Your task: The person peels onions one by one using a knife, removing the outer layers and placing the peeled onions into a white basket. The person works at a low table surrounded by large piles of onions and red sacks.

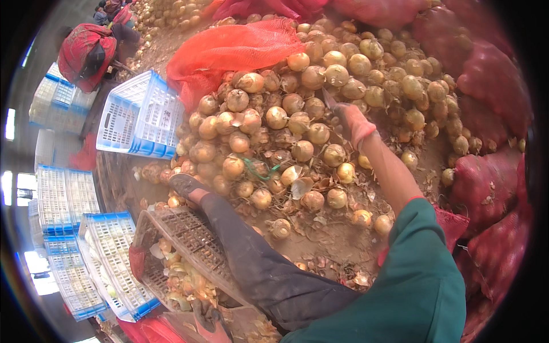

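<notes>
My right hand [358, 122], in a pink glove with dark fingers, reaches into a heap of yellow onions [276, 117]. A knife [329, 99] juts from its fingers, the short blade among the onions and its handle hidden by the hand. Down at the lower edge is my left hand [209, 319], in a dark-coated glove, beside a dirty plastic crate [188, 246] that holds onion skins [193, 274]. Its fingers are partly hidden and blurred, so I cannot tell if they grip anything. My leg [257, 261] stretches between the crate and the heap.
An orange-red mesh sack [236, 47] lies over the heap. White-and-blue crates [139, 113] stand at left, one holding pale peeled onions [113, 257]. Filled red mesh sacks [489, 188] line the right side. A person in red [88, 55] bends at upper left. Green twine [261, 171] lies among the onions.
</notes>
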{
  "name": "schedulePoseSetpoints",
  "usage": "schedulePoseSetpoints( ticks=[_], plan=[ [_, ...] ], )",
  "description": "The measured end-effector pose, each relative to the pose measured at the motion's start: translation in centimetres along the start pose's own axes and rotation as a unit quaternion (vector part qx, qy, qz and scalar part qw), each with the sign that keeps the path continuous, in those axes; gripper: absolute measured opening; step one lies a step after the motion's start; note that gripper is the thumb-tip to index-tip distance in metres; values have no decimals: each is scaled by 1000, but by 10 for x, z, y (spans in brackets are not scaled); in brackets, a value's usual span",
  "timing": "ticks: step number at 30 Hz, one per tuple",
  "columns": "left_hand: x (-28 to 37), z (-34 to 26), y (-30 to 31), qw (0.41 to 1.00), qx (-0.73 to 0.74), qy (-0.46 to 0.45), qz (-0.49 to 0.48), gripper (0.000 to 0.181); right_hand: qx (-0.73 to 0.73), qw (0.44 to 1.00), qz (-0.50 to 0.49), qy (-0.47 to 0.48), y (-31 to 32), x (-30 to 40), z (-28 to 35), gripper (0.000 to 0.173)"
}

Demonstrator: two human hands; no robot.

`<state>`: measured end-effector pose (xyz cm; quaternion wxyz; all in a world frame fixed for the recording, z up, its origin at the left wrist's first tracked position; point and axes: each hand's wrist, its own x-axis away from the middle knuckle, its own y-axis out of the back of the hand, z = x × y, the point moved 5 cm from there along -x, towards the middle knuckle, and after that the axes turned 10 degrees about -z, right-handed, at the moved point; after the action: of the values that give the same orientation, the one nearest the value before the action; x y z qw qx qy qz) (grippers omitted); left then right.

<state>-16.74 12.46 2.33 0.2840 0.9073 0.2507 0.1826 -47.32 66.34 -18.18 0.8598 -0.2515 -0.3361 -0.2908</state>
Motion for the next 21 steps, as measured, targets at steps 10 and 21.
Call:
schedulePoseSetpoints(
  ticks=[10, 21],
  plan=[
    [-25, 90, 14, 986, 68, 149, -3, 61, 56, 998, -25, 3, -24, -74, 5, 5],
    [-13, 40, -10, 964, 258, 2, 56, 63, 233, 957, 120, 128, -35, 131, -36, 39]
  ],
)
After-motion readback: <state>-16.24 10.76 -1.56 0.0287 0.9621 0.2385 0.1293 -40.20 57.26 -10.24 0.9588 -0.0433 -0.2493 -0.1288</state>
